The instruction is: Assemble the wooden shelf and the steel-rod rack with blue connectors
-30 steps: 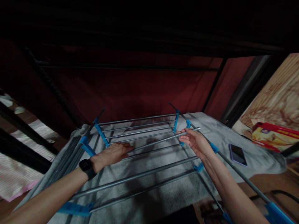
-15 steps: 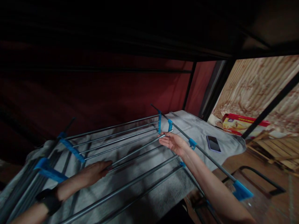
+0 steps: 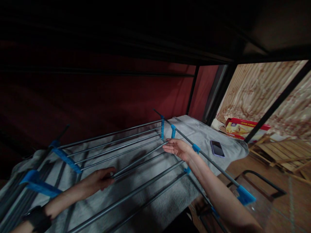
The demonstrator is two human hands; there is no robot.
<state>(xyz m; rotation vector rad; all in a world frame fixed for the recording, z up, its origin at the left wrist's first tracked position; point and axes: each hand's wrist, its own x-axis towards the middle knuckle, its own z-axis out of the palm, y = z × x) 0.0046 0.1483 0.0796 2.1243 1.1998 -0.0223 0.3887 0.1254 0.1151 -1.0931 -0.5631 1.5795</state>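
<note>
My left hand, below a dark wristband, is closed around the near-left end of a loose grey metal rod. At the rod's far-right end, my right hand pinches it between thumb and fingers, palm turned up. The rod slants across a rack frame of grey metal tubes joined by blue plastic brackets. One blue bracket lies by my left forearm, its slots partly hidden. Another bracket sits on the right side pole, just beyond my right hand.
A grey blanket lies under the rack. More tubes are bunched at the left. A phone rests on the blanket's right part. Past it are a red and yellow box and wooden slats. A dark metal frame stands around and overhead.
Both hands have shifted slightly left in view, along with the rack and background, as the camera turned. The left hand has drawn back a little at the rod's end.
</note>
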